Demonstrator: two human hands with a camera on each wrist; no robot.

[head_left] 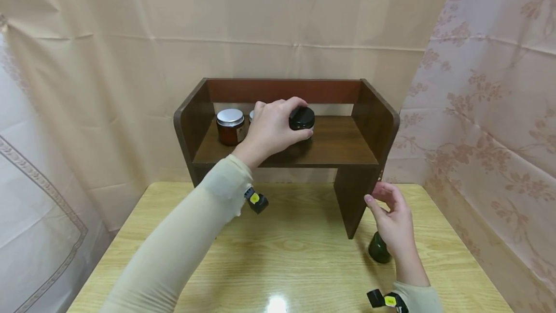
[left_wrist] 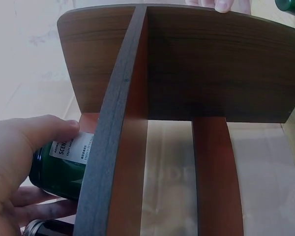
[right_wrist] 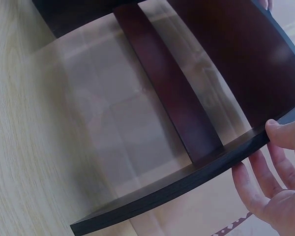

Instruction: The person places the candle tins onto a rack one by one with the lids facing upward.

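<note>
A beige cloth backdrop (head_left: 304,8) hangs behind a pale yellow wood-grain worktop (head_left: 286,240), on which stands a dark brown wooden shelf unit (head_left: 340,141). The person's left hand (head_left: 275,127) reaches over its upper board, thumb and fingers clamped round a dark green glass jar with a black lid (head_left: 302,118). The right hand (head_left: 395,221) grips the front edge of the unit's right side panel (head_left: 357,197), thumb on one side and fingers on the other. The held jar is over the upper board, right of a brown glass jar with a silver lid (head_left: 230,128); whether its base touches the wood cannot be told. A smaller-looking green jar (head_left: 379,248) sits on the worktop near the right wrist, and a second silver lid (head_left: 251,115) peeks out behind the left hand. Spreading or withdrawing the left fingers carelessly could knock that neighbour; a dropping right wrist could tip the green jar.
</note>
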